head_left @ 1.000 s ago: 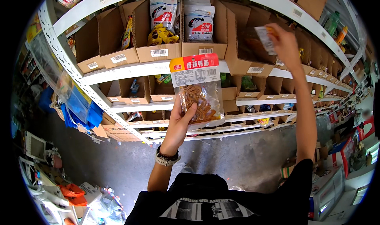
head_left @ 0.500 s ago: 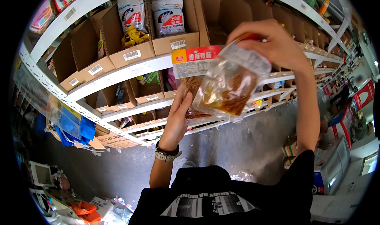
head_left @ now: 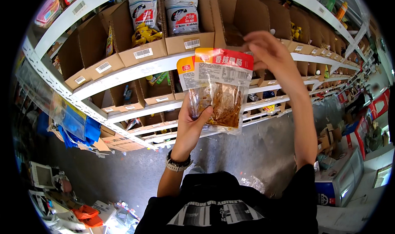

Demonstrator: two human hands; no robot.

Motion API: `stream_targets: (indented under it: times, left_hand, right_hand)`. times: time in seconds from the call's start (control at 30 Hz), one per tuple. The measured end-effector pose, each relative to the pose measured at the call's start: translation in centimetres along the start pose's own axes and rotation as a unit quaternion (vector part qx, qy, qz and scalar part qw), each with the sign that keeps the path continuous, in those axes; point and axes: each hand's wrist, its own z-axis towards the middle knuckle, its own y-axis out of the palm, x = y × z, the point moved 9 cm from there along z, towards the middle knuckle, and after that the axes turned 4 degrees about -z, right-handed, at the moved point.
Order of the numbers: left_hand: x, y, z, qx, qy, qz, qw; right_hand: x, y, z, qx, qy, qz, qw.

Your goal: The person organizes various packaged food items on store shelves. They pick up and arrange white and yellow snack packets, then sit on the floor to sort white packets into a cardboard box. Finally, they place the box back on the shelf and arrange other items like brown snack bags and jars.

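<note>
We're likely stacking: left hand [head_left: 190, 126] pinches two packs [head_left: 226, 96], right hand [head_left: 270, 52], blurred, looks spread; next calls for firm left pinch.

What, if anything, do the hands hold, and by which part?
The left hand holds two overlapping packets by their lower left; the right hand appears empty.

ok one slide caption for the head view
Left hand holding two overlapping clear snack pouches, right hand beside them, before cardboard bins.

White shelving [head_left: 123, 75] carries open cardboard boxes [head_left: 177, 44] standing side by side in rows at several levels.
</note>
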Motion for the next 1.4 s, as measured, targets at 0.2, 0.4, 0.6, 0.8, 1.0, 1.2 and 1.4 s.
stream_targets:
  times: [0.2, 0.4, 0.6, 0.8, 1.0, 1.2, 1.4]
  left_hand:
    - [0.0, -0.6, 0.1, 0.021, 0.02, 0.026, 0.999]
    - [-1.2, -0.6, -0.2, 0.011, 0.008, 0.062, 0.998]
    - [-1.9, -2.3, 0.1, 0.054, -0.011, -0.008, 0.998]
    - [-2.1, -2.5, 0.4, 0.04, -0.014, -0.011, 0.999]
    - [-3.5, -2.9, 0.8, 0.041, -0.028, 0.039, 0.998]
    - [-2.5, -3.2, 0.4, 0.039, -0.05, -0.045, 0.997]
    - [-2.1, -2.7, 0.6, 0.005, -0.026, 0.039, 0.999]
  right_hand:
    - [5.2, 3.4, -5.0, 0.006, 0.02, 0.073, 0.997]
    - [7.1, 4.5, -6.7, 0.033, 0.013, -0.016, 0.999]
    - [8.8, -3.0, -10.1, 0.308, -0.028, 0.217, 0.926]
    - [9.3, -2.3, -11.0, 0.336, -0.002, 0.231, 0.913]
    - [9.1, 5.4, -8.5, 0.217, -0.03, 0.125, 0.968]
    - [10.2, 7.7, -7.6, 0.218, -0.007, 0.114, 0.969]
    - [10.1, 9.5, -7.5, 0.192, -0.017, 0.072, 0.979]
